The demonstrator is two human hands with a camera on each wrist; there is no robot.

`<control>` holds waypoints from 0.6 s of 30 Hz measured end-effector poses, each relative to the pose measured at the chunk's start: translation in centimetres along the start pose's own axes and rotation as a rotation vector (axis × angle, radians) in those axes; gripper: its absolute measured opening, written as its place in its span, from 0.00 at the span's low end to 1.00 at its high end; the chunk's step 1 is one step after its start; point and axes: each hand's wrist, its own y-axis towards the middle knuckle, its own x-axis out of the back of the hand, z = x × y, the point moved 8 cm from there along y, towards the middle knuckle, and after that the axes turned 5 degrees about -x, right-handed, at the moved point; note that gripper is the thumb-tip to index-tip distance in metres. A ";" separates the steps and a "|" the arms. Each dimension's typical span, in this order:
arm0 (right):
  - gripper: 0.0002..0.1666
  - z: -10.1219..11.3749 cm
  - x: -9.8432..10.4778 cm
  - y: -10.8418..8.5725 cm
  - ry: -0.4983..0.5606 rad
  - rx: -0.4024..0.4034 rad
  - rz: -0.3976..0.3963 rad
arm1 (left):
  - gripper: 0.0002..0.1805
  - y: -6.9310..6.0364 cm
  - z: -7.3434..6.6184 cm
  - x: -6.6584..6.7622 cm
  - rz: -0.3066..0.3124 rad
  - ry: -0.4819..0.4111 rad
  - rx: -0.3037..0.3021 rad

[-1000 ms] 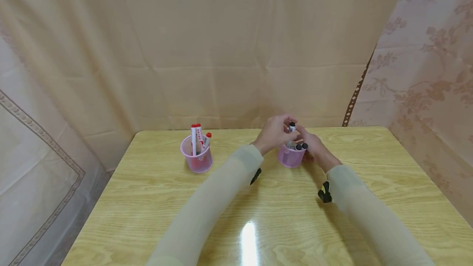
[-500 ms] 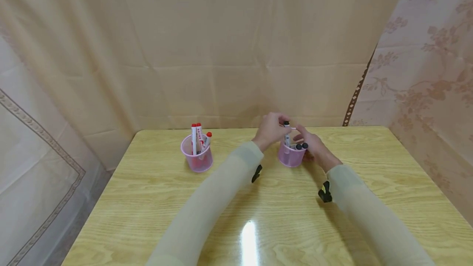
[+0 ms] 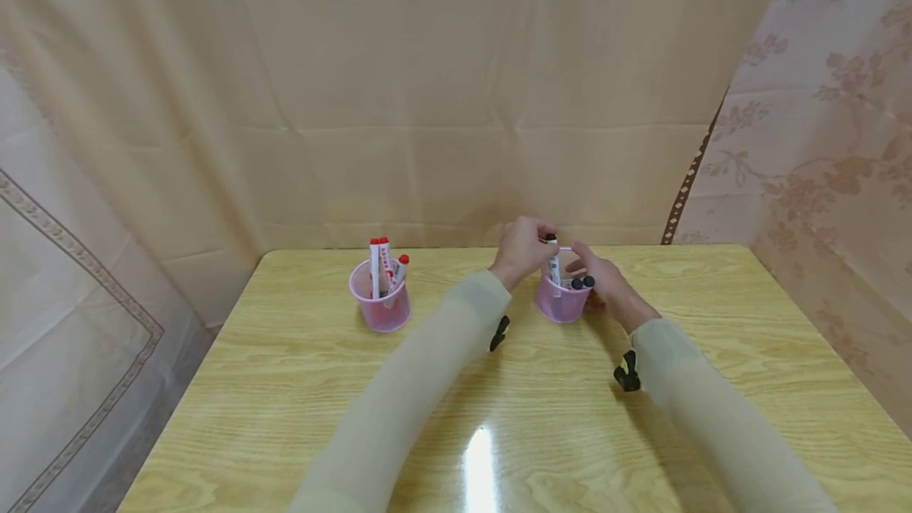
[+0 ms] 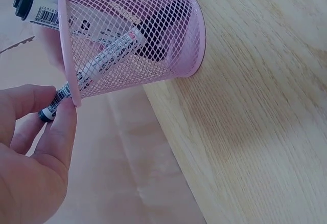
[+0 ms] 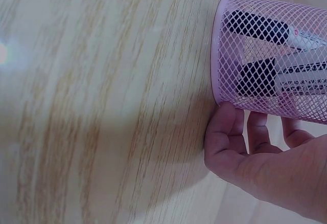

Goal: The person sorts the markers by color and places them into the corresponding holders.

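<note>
A pink mesh pen cup [image 3: 561, 309] stands upright on the table, holding black-capped whiteboard markers. One marker [image 3: 554, 267] leans at the cup's left side; in the left wrist view my left hand [image 4: 30, 162] pinches its end just above the rim, its lower part inside the cup. Two more black marker ends [image 3: 583, 283] poke out at the front right of the rim. My right hand [image 3: 606, 282] holds the cup from its right side; in the right wrist view its curled fingers [image 5: 219, 132] touch the mesh near the base.
A second pink mesh cup [image 3: 385, 315] stands to the left, with several red-capped white markers [image 3: 374, 269] in it. The wooden table [image 3: 541, 418] ends at a beige cloth [image 3: 399, 101] behind. Patterned cloth [image 3: 841, 141] hangs at the right.
The left hand has shifted slightly left, and its marker has moved from the middle of the cup to the left side of the rim. The right hand and cup have stayed put.
</note>
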 end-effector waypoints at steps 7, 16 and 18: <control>0.58 0.1 0.0 0.1 0.005 -0.001 -0.009 | 0.17 0.2 0.0 -0.1 0.003 0.016 0.008; 0.56 0.1 -0.1 0.1 -0.007 -0.001 0.003 | 0.16 0.1 0.3 -0.1 0.009 -0.030 0.048; 0.56 0.2 -0.1 0.1 -0.006 0.003 0.005 | 0.15 0.1 0.4 -0.1 0.014 -0.031 0.051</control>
